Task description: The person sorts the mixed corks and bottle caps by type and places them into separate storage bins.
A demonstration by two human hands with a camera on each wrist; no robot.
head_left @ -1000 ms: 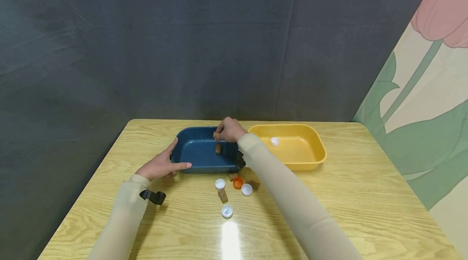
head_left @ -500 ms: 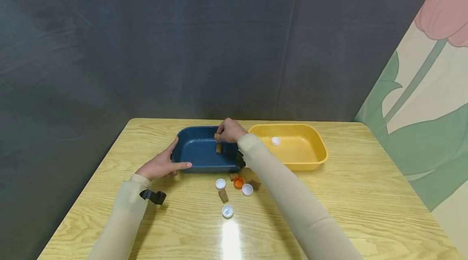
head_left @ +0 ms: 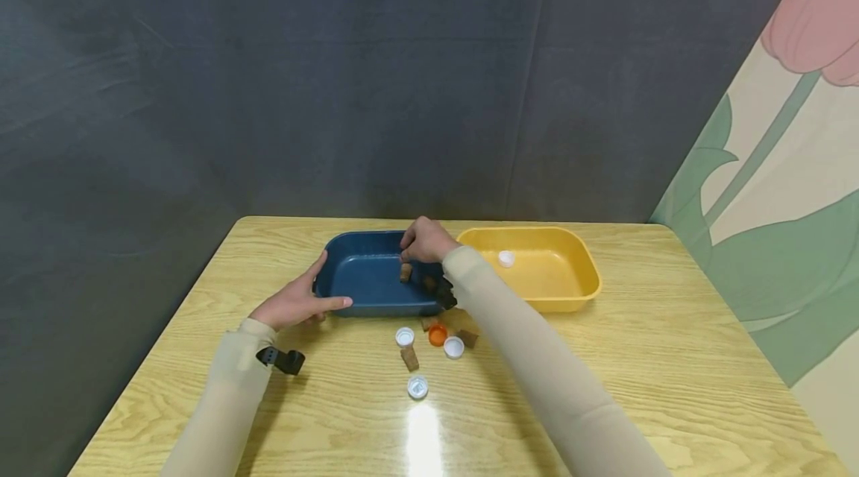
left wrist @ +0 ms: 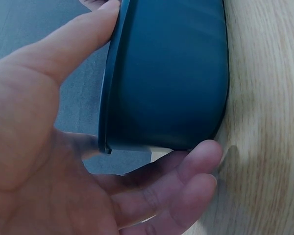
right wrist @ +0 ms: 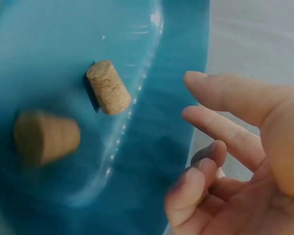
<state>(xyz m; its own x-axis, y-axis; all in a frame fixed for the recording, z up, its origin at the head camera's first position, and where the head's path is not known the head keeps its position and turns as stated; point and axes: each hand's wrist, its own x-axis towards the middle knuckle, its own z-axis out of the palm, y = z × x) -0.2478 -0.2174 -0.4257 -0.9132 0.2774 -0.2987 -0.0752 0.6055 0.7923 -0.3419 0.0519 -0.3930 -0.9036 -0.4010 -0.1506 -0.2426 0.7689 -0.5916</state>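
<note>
My left hand [head_left: 295, 304] holds the near-left corner of a dark blue plastic tray [head_left: 365, 310], thumb along the front rim and fingers at its end. In the left wrist view the fingertips [left wrist: 203, 156] lie low by the tray's outer wall [left wrist: 171, 73]. My right hand [head_left: 427, 241] is over the tray's far-right part, thumb and fingers parted with nothing between them in the right wrist view. Two corks lie within the tray: a sharp one [right wrist: 109, 88] near the wall and a motion-blurred one [right wrist: 46, 138] beside it.
A yellow tray [head_left: 557, 305] with a white bottle cap [head_left: 506, 259] stands right of the blue one. In front lie several caps, one orange [head_left: 438, 335], others white [head_left: 417, 387], among several corks [head_left: 409, 358]. A dark curtain [head_left: 376, 89] hangs behind the table.
The cork pinched in my right hand has been let go into the blue tray, and a blurred cork now shows there. My right hand has shifted slightly right. My left hand stays put.
</note>
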